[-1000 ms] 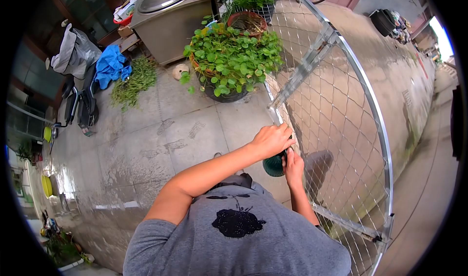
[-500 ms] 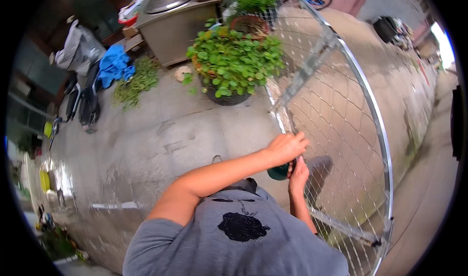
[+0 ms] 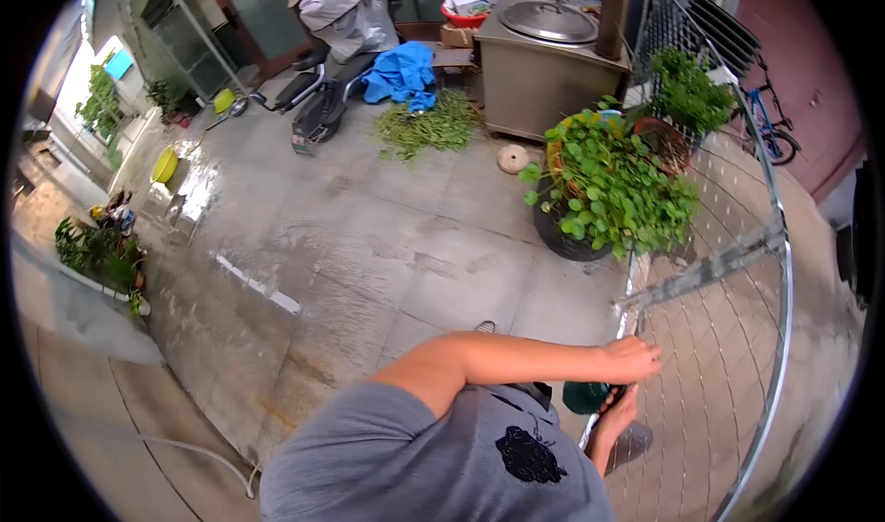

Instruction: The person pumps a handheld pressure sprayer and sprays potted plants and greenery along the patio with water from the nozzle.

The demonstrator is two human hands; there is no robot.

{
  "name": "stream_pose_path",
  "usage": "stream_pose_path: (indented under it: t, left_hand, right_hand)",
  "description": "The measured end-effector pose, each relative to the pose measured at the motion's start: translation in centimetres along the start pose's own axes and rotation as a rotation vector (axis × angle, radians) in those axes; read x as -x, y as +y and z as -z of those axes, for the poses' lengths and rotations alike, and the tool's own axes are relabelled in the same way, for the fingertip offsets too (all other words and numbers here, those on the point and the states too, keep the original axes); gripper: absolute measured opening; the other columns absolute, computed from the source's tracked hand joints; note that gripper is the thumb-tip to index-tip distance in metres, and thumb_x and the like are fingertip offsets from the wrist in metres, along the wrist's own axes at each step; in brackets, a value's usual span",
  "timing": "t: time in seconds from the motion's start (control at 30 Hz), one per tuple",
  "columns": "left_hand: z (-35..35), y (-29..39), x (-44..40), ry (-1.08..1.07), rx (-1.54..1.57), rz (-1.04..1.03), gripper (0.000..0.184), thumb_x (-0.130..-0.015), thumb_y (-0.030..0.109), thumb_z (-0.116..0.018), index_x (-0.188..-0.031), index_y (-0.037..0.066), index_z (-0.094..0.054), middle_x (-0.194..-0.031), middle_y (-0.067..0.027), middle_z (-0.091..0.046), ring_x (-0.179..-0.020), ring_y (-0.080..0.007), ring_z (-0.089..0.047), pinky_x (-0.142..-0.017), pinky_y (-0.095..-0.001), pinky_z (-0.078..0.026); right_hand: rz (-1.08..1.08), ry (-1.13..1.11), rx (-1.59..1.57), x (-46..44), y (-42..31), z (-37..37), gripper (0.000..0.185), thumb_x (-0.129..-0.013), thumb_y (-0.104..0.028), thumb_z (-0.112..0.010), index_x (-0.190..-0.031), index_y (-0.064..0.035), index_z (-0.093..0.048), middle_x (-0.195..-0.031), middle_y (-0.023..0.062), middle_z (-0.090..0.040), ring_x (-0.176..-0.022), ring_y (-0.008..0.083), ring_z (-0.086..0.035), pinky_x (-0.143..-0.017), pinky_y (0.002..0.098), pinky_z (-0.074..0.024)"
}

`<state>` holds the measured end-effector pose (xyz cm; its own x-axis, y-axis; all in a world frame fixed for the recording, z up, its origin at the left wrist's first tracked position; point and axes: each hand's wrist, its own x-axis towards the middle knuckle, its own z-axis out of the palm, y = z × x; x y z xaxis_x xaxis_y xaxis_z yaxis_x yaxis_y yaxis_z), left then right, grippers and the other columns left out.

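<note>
My left hand [image 3: 631, 360] reaches across my body to the wire mesh fence [image 3: 714, 338], its fingers curled closed near the metal edge. What those fingers hold, if anything, is hidden. Just below, my right hand [image 3: 619, 410] is closed at the dark edge or handle of a dark green rounded object [image 3: 584, 397]. The green object's exact kind does not show, and my left forearm covers part of its top.
A leafy potted plant [image 3: 618, 190] stands beside the fence. Further back are a steel stove cabinet [image 3: 539, 89], a scooter [image 3: 323, 107], a blue cloth [image 3: 402, 73] and cut greens [image 3: 429, 126]. A hose [image 3: 198, 449] lies lower left.
My view has turned left, so the fence, plant and hands sit further right in the picture. Both hands stay close together at the fence with the green object.
</note>
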<state>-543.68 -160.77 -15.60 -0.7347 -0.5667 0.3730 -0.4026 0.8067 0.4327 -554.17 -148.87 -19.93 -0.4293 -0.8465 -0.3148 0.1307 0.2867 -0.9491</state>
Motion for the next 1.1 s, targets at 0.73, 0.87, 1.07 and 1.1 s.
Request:
stream_pose_path:
  t: [0.73,0.87,1.07,1.1]
  left_hand:
    - [5.1,0.6,0.6,-0.065,0.027,0.076,0.035,-0.083,0.038,-0.072,-0.088,0.005,-0.060,-0.085,-0.0154,-0.063,-0.075,-0.0364,-0.067,-0.062,-0.0461,-0.054]
    - [5.0,0.4,0.7,-0.115,0.013,0.095,0.036,-0.084,0.040,-0.071,-0.089,0.005,-0.062,-0.083,-0.0157,-0.064,-0.074,-0.0365,-0.067,-0.061,-0.0462,-0.054]
    - [4.7,0.1,1.1,-0.145,-0.022,0.138,0.041,-0.086,0.046,-0.067,-0.086,0.005,-0.065,-0.077,-0.0149,-0.066,-0.071,-0.0362,-0.068,-0.060,-0.0458,-0.054]
    - [4.7,0.0,1.2,-0.147,-0.025,0.143,0.041,-0.086,0.046,-0.067,-0.085,0.005,-0.065,-0.076,-0.0147,-0.066,-0.070,-0.0361,-0.068,-0.060,-0.0457,-0.054]
  right_hand:
    - [0.049,0.016,0.081,1.7,-0.1,-2.1,0.050,-0.105,-0.041,-0.045,-0.074,-0.0044,-0.059,-0.056,-0.0021,-0.050,-0.045,0.0066,-0.044,-0.041,0.0247,-0.0332]
    - [0.049,0.011,0.100,1.9,0.0,-2.1,0.049,-0.106,-0.039,-0.045,-0.074,-0.0050,-0.060,-0.056,-0.0025,-0.050,-0.045,0.0063,-0.044,-0.042,0.0252,-0.0331]
    - [0.047,-0.021,0.139,2.0,-0.1,-2.2,0.046,-0.106,-0.037,-0.045,-0.075,-0.0056,-0.061,-0.056,-0.0027,-0.051,-0.046,0.0061,-0.045,-0.042,0.0253,-0.0330]
    - [0.043,-0.024,0.148,2.0,-0.1,-2.3,0.046,-0.106,-0.037,-0.045,-0.076,-0.0054,-0.061,-0.056,-0.0028,-0.051,-0.046,0.0061,-0.045,-0.042,0.0253,-0.0331]
